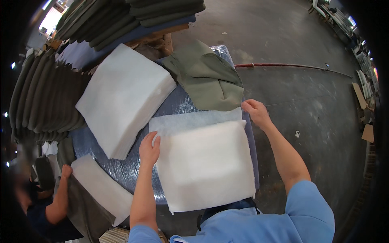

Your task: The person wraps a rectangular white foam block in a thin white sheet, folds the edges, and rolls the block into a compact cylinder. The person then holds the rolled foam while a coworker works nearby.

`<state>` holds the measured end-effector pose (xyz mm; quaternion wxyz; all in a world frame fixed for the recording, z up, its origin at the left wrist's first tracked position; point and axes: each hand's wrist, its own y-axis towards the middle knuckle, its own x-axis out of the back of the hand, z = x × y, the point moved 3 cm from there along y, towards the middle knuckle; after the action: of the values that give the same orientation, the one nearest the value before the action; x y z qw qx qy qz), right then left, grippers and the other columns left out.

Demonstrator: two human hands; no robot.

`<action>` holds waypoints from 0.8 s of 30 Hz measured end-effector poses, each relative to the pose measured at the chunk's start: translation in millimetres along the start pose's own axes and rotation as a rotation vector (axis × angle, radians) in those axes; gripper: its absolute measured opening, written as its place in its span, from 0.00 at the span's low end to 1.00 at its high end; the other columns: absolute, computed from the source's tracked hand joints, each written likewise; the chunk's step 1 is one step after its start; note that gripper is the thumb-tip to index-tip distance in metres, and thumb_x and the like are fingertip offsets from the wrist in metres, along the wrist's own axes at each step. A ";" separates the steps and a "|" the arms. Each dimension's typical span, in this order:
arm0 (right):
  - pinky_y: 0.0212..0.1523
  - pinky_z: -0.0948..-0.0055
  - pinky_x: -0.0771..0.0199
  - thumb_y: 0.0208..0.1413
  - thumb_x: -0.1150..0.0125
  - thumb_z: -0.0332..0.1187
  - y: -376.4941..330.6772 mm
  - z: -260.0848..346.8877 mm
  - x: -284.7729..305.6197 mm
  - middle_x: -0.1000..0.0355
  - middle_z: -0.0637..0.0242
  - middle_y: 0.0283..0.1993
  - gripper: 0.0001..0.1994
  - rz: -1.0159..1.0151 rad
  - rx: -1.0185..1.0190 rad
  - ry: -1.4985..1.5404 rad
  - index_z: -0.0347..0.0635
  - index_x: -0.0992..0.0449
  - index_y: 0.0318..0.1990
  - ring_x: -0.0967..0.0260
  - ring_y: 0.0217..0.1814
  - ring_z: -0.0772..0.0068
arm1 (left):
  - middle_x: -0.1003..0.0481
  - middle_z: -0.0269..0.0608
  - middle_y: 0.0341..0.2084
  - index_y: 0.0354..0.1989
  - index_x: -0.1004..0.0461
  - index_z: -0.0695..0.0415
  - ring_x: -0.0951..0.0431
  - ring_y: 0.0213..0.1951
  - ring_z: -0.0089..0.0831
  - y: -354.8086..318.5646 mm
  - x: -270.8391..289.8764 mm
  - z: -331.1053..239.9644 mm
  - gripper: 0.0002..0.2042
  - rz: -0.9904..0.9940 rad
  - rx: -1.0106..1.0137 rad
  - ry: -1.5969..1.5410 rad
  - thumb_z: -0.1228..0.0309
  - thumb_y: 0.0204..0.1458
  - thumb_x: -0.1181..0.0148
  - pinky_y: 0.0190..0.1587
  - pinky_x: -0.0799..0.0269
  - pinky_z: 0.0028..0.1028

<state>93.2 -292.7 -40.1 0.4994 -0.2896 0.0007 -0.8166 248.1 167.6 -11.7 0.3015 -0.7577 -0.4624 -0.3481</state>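
A thick, soft white pad (pixel 206 166) lies in front of me, its near edge reaching my waist. Beneath it, a thin white fabric sheet (pixel 190 120) shows along the pad's far side. My left hand (pixel 150 149) is at the left edge of sheet and pad, thumb and forefinger bent together on the sheet. At the far right corner, my right hand (pixel 256 112) pinches the sheet, its fingertips partly hidden. Just beyond lies a crumpled olive-green fabric piece (pixel 208 79).
A stack of white pads (pixel 125 93) stands left on the plastic-wrapped table (pixel 172 106). Dark green cushions (pixel 44 93) are piled farther left and behind. A co-worker's hand (pixel 67 171) holds dark fabric near a white strip (pixel 99 184). A red pipe (pixel 283 65) crosses the concrete floor.
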 end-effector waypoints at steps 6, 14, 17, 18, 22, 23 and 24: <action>0.46 0.62 0.25 0.63 0.35 0.60 -32.8 -44.2 -23.6 0.21 0.61 0.44 0.32 0.259 -0.629 0.214 0.33 0.19 0.51 0.25 0.43 0.66 | 0.38 0.66 0.72 0.74 0.41 0.70 0.32 0.70 0.53 -38.0 -46.3 66.8 0.44 0.008 0.787 -0.454 0.43 0.63 0.40 0.71 0.37 0.40; 0.54 0.62 0.25 0.61 0.35 0.59 -59.8 -40.7 -55.0 0.20 0.54 0.54 0.36 0.023 -0.517 0.340 0.30 0.22 0.59 0.23 0.58 0.58 | 0.34 0.65 0.69 0.72 0.42 0.78 0.31 0.69 0.50 -20.2 -49.2 64.3 0.50 0.132 0.813 -0.756 0.39 0.60 0.38 0.70 0.36 0.39; 0.55 0.66 0.26 0.62 0.35 0.55 -94.9 -24.6 -35.1 0.21 0.57 0.55 0.32 -0.040 -0.406 0.233 0.31 0.23 0.59 0.23 0.55 0.63 | 0.29 0.62 0.65 0.69 0.37 0.77 0.26 0.64 0.48 -40.2 -26.0 43.9 0.46 0.086 0.791 -0.856 0.42 0.60 0.38 0.67 0.32 0.38; 0.55 0.67 0.26 0.63 0.35 0.53 -110.7 -16.7 -30.3 0.21 0.58 0.54 0.31 -0.045 -0.366 0.348 0.31 0.22 0.59 0.24 0.54 0.65 | 0.27 0.61 0.63 0.68 0.35 0.76 0.23 0.62 0.47 -49.0 -14.5 31.7 0.44 0.065 0.772 -0.897 0.44 0.61 0.38 0.65 0.30 0.38; 0.52 0.69 0.25 0.65 0.35 0.47 -174.9 19.3 -7.1 0.21 0.63 0.49 0.25 -0.075 -0.205 0.614 0.33 0.22 0.56 0.25 0.50 0.72 | 0.19 0.54 0.53 0.60 0.25 0.72 0.17 0.52 0.42 -85.6 27.0 -6.3 0.31 -0.035 0.684 -0.916 0.51 0.63 0.39 0.56 0.23 0.37; 0.50 0.70 0.25 0.65 0.35 0.46 -188.8 29.8 0.6 0.21 0.64 0.48 0.23 -0.088 -0.171 0.635 0.33 0.21 0.55 0.26 0.48 0.74 | 0.19 0.54 0.52 0.58 0.24 0.72 0.16 0.50 0.42 -95.4 34.4 -16.9 0.30 -0.075 0.642 -0.936 0.52 0.63 0.39 0.54 0.22 0.37; 0.49 0.71 0.25 0.65 0.35 0.44 -203.4 39.2 11.6 0.21 0.64 0.48 0.22 -0.131 -0.141 0.640 0.33 0.21 0.55 0.25 0.47 0.74 | 0.18 0.54 0.50 0.57 0.24 0.72 0.16 0.48 0.42 -102.5 42.9 -26.6 0.29 -0.113 0.601 -0.956 0.54 0.63 0.39 0.53 0.22 0.37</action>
<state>-57.9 -189.0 57.1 0.3993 -0.0518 0.1952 -0.8943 162.3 208.0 52.1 0.2421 -0.6859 -0.6661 0.1651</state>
